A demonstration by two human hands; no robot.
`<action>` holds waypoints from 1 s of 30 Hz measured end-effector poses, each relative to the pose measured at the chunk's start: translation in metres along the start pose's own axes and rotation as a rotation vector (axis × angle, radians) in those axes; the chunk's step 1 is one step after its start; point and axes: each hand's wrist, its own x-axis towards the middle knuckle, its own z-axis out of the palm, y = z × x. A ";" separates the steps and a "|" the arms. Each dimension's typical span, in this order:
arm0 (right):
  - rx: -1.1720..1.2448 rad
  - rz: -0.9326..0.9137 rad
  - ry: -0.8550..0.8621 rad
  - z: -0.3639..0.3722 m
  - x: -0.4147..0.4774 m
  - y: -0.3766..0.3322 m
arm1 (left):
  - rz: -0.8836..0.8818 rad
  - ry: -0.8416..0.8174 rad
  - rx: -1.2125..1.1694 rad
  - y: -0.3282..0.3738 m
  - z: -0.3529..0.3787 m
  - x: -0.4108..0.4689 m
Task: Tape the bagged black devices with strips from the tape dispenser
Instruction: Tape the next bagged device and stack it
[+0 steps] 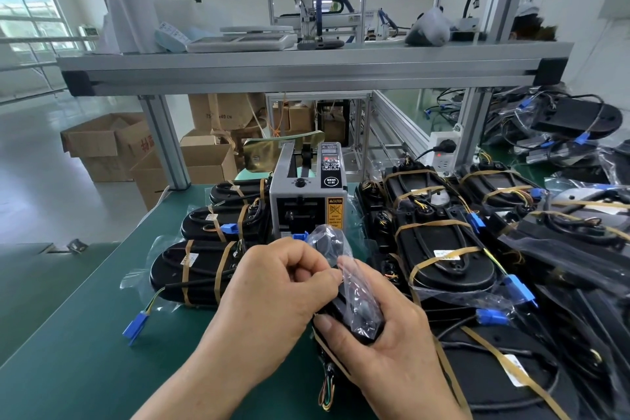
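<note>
Plastic-bagged device point(358, 312) held before the dispenser point(306, 196).
Left hand point(272, 290) pinches the bag point(329, 242); right hand point(395, 334) grips the device above the green mat point(102, 334). Dispenser labels point(335, 213) read "CAUTION" and "SEMI".

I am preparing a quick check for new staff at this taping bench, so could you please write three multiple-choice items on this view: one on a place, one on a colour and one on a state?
1. Where does the tape dispenser stand?
A. on the upper shelf
B. on the floor by the cartons
C. on the green mat, between rows of devices

2. What colour are the cable connectors?
A. blue
B. red
C. white

3. How is the nearest bagged device?
A. lying untouched
B. gripped by the left hand and the right hand
C. inside a carton

Answers: 1 C, its base rests on the mat; 2 A, every plug in view is blue; 3 B, fingers of both hands curl round it.
</note>
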 end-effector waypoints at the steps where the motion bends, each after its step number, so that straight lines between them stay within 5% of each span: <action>1: 0.002 -0.002 -0.001 0.000 0.000 0.000 | -0.002 0.002 0.007 -0.001 0.001 0.000; 14: -0.001 -0.014 0.016 0.004 -0.002 -0.003 | 0.048 0.136 0.113 -0.012 0.008 -0.006; 23: -0.031 0.004 0.019 0.002 -0.002 0.000 | -0.142 -0.072 -0.318 -0.007 0.000 0.003; 30: -0.021 0.015 -0.005 0.003 -0.003 -0.001 | -0.122 -0.095 -0.215 -0.005 -0.005 0.004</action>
